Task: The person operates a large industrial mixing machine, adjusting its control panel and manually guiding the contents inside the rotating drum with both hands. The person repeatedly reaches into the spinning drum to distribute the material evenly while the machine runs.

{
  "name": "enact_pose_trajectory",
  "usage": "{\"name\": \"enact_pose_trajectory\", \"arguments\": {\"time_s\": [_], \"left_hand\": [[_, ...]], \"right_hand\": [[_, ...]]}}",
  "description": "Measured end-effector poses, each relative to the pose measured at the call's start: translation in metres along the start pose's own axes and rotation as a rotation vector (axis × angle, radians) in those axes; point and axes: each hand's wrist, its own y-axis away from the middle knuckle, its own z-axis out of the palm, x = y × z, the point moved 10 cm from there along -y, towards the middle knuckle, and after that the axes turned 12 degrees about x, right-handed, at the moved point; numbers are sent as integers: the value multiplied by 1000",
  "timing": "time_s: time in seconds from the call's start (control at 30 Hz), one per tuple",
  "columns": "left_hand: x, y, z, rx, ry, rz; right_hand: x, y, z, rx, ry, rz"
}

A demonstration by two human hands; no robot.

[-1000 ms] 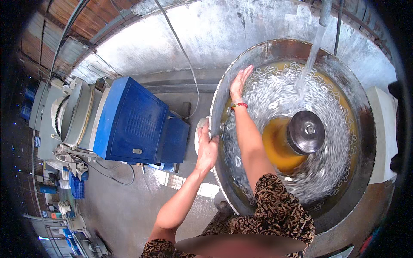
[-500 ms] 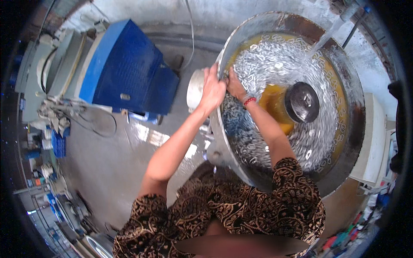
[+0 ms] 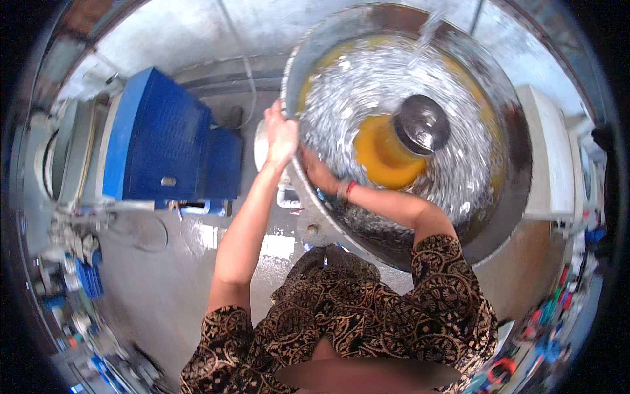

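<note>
A large round metal tub [image 3: 518, 148] holds many small silvery metal parts [image 3: 374, 75] in liquid, smeared in a swirling pattern. From its middle rises a yellow-orange column [image 3: 387, 157] with a dark, shiny round cap [image 3: 420, 125]. My left hand [image 3: 281, 138] grips the tub's left rim, fingers curled over the edge. Inside the tub, low against the left wall, is my right hand [image 3: 320, 173], with a red bracelet [image 3: 351, 188] at its wrist. Its fingers are blurred and partly hidden, and I cannot make out anything in them.
A blue metal cabinet [image 3: 157, 141] stands on the left, beside grey machinery [image 3: 75, 154]. A stream of water [image 3: 428, 31] falls in at the tub's far side. A pale machine housing [image 3: 545, 154] is close on the right. Wet patches shine on the concrete floor [image 3: 177, 289].
The view has shifted, so the tub sits further left and up. My right hand has moved nearer to me along the inner wall. My left hand stays on the rim.
</note>
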Motion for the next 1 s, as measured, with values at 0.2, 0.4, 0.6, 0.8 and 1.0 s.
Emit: {"name": "enact_pose_trajectory", "arguments": {"time_s": [0.2, 0.4, 0.6, 0.8, 1.0], "left_hand": [[-15, -7, 16, -129, 195, -72], [-19, -12, 16, -85, 118, -59], [-17, -6, 17, -166, 224, -131], [-15, -7, 14, -133, 147, -150], [-10, -2, 12, -133, 203, -131]], "right_hand": [[-6, 191, -60, -822, 355, -392], [43, 322, -241, -1474, 672, 124], [38, 266, -466, -874, 1965, 727], [43, 247, -528, -728, 2265, 927], [79, 259, -515, -718, 2010, 878]]}}
